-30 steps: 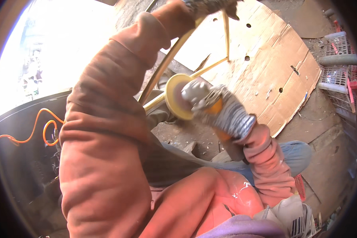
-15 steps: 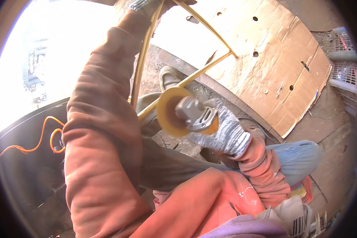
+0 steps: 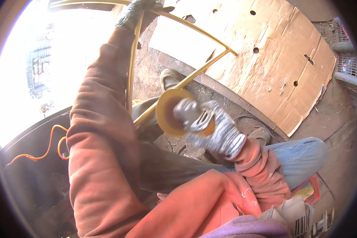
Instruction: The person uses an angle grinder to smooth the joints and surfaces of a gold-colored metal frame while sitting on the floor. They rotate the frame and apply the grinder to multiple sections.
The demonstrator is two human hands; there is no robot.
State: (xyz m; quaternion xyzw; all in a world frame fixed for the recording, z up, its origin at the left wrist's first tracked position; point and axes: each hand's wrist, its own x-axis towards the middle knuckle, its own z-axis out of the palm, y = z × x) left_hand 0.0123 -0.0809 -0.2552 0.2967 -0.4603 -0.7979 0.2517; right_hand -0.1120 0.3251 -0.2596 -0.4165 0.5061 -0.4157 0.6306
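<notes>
frame (image 3: 202,68), slim, golden strips joined at angles: one corner shows over the cardboard sheet (image 3: 273,55), the lower strip runs down behind the abrasive disc (image 3: 166,115).

latest change: left hand (image 3: 139,14), gloved, has come further into view at the top, and another strip shows beyond it at upper left. judged meaning: the frame is being re-aimed in small steps, with the same lower strip offered to the disc.

against the first frame: left hand stood nearer top centre and now lies well to the left, forearm straighter; the disc sits a little lower and shows more of its face. against the middle frame: grinder (image 3: 194,115) almost unmoved.

hands: well apart. left, closed round the frame, some fingers lost from sight. right hand (image 3: 222,133), gloved, wrapped about the grinder body.

uncertain: disc blurred; contact with the strip cannot be told.

also present: orange hose (image 3: 48,148), lower left; shoe (image 3: 169,79), beyond the disc.
</notes>
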